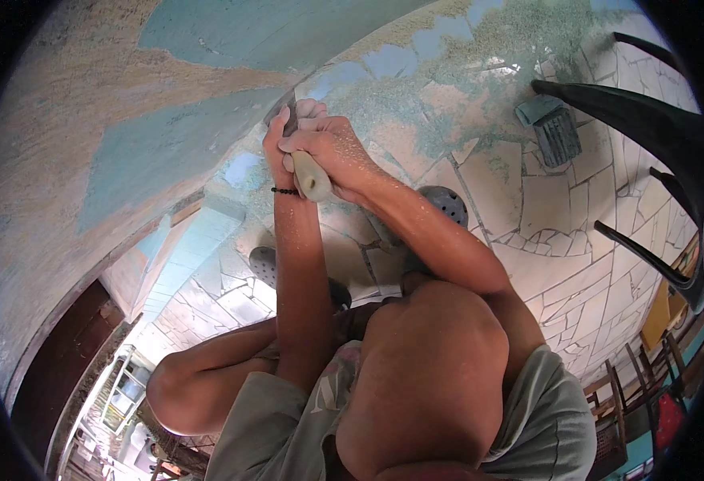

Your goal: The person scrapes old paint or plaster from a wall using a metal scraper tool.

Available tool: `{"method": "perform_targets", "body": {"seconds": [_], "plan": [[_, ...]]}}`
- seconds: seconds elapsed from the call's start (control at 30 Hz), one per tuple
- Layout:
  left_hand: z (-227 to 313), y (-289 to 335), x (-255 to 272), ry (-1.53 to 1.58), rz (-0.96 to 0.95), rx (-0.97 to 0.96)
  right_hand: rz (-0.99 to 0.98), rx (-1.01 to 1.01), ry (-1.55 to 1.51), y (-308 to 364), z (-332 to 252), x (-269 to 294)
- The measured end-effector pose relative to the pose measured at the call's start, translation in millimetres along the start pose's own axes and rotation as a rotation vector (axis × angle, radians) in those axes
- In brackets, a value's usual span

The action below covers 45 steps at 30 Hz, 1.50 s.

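Both my hands are clasped around one scraper with a pale cream handle (pixel 312 179). My left hand (pixel 278 151), with a black bead bracelet at the wrist, wraps the tool from the left. My right hand (pixel 332 149) covers it from the right. The tool's dark blade end (pixel 291 120) presses against the base of the wall (pixel 87 96), where teal paint patches meet bare sandy plaster. Pale dust speckles both forearms. I am squatting, with my bare knees below the arms.
Teal paint dust lies on the broken-tile mosaic floor (pixel 552 200). Grey perforated clogs (pixel 446 204) are on my feet. A dark ribbed block (pixel 558 135) lies on the floor. A black plastic chair (pixel 648 120) stands right, wooden chairs (pixel 640 377) lower right, a dark door (pixel 63 353) lower left.
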<state>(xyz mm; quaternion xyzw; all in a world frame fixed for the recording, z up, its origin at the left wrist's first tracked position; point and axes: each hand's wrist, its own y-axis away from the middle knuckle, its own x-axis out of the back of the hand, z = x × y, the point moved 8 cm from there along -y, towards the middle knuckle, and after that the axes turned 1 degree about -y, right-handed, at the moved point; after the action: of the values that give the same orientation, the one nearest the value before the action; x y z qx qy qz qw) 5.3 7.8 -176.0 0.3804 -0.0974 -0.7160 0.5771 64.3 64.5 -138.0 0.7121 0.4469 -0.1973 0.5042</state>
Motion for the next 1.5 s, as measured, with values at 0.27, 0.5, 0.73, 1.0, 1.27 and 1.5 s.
{"method": "perform_targets", "body": {"seconds": [0.27, 0.5, 0.73, 1.0, 1.27, 1.5], "plan": [[10, -1, 2, 0.049, -0.196, -0.055, -0.023, -0.005, 0.042, 2, 4, -11], [6, -2, 0, 0.372, -0.525, 0.038, -0.03, -0.04, 0.01, 7, 5, -14], [-12, -13, 25, 0.036, -0.137, 0.008, 0.008, -0.059, -0.048, -7, 20, 8], [1, -4, 16, 0.041, -0.147, -0.02, -0.025, 0.066, 0.115, -3, 16, -3], [-10, -13, 11, 0.063, -0.077, 0.03, 0.036, -0.008, -0.007, -6, 6, 3], [5, -3, 13, 0.01, -0.083, -0.072, -0.002, -0.031, 0.046, 6, 3, -4]]}}
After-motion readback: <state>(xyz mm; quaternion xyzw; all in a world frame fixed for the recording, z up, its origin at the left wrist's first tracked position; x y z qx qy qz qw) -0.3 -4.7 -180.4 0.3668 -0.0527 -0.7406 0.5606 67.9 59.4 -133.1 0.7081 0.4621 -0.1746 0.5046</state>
